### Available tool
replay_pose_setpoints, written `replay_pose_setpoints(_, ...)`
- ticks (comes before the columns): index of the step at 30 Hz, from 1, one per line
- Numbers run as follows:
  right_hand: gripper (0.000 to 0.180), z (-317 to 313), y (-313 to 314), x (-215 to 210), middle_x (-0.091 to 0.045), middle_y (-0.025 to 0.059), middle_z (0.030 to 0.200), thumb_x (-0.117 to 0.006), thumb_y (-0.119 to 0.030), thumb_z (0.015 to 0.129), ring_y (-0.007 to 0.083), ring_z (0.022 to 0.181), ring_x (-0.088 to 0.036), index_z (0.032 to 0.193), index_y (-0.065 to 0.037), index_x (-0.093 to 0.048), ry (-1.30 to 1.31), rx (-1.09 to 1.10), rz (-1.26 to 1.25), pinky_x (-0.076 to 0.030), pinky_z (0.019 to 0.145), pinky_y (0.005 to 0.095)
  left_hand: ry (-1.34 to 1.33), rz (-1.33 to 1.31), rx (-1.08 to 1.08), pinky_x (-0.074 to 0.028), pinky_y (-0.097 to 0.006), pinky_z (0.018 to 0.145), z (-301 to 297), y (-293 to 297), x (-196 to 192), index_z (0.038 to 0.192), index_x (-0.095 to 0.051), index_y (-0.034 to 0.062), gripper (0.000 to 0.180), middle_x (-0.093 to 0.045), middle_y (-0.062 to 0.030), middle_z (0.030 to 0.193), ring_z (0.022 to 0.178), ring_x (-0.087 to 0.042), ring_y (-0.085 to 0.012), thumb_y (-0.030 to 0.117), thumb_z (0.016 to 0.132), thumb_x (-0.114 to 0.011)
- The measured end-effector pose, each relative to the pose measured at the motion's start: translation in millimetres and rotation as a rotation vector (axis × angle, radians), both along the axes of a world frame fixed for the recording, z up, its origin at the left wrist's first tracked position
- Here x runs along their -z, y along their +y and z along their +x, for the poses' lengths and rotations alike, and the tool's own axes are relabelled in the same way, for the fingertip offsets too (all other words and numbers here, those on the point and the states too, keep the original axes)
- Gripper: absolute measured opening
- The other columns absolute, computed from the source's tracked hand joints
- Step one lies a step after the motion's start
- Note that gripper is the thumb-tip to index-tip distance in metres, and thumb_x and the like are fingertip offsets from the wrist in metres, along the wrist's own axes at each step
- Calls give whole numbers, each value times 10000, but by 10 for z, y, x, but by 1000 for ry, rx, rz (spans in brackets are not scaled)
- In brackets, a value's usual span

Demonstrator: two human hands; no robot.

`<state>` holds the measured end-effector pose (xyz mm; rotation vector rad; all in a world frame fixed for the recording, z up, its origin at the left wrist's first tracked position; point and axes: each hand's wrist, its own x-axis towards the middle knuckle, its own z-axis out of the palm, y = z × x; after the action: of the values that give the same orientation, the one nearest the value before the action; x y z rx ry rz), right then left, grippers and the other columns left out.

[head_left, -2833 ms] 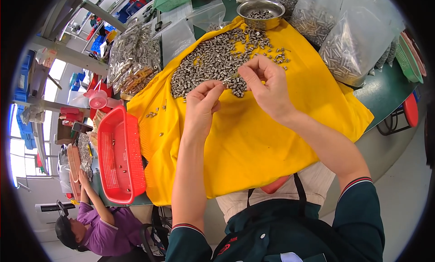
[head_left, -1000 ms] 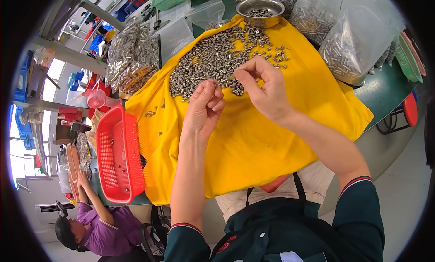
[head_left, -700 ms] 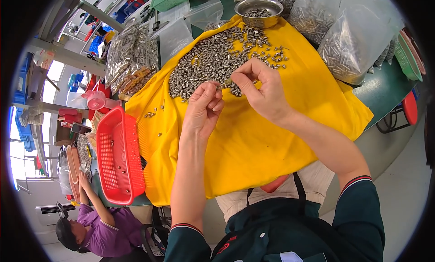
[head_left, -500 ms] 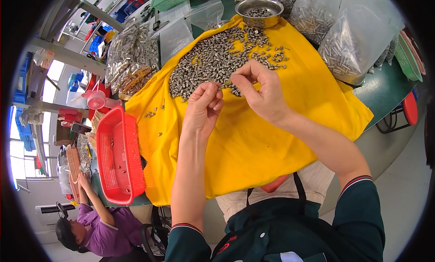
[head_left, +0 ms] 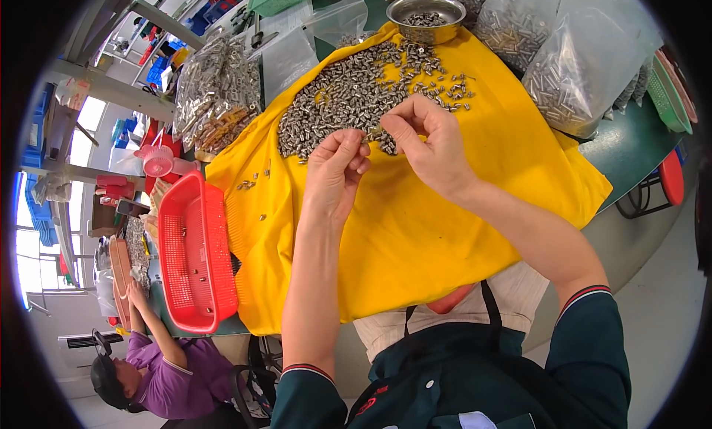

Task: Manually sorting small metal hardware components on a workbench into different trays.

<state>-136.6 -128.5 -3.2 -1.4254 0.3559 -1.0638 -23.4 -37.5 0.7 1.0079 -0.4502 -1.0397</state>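
Over the near edge of a pile of small metal cylindrical pieces, my two hands face each other, a short gap between their fingertips. My left hand is closed, thumb against the index finger; whatever sits in that pinch is too small to make out. Thumb and index finger of my right hand are also pressed together, and what they hold is hidden. The pile lies on a yellow cloth spread over the table. A few loose pieces are scattered to the left of my left hand.
A red plastic basket with a few pieces inside stands left. At the back is a metal bowl of pieces; clear bags of metal parts stand at right. Another bag sits back left. A co-worker works at lower left.
Both hands stay in nearly the same place, with only small finger shifts. The small bit visible between the fingertips before is harder to see now.
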Motion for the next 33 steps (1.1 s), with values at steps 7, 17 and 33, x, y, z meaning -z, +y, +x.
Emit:
replay_pose_setpoints(7,115,-1,-19,-30,-512,-15,604,-588,-88,800,22,519,-415,745,0,-538,-13,23,-4,-339,452,183,5,-30,22,-385,-193,548,38,28,5,832,-574,17,104,-544,-31,722,581,-427,-66,120,824,-585)
replay_pose_setpoints(17,106,-10,-1,-26,-533,20,601,-591,-66,790,48,499,-428,744,5,-527,-15,41,-133,-350,447,196,145,-53,67,-365,-186,537,31,29,0,849,-575,19,127,-524,-31,713,572,-393,-59,145,830,-580)
replay_pose_setpoints(33,101,14,19,31,-527,32,595,-595,-54,784,52,493,-435,736,1,-525,-32,89,-220,-359,447,209,102,-52,34,-380,-199,545,66,45,30,817,-588,16,97,-546,-41,733,601,-438,-74,113,815,-593)
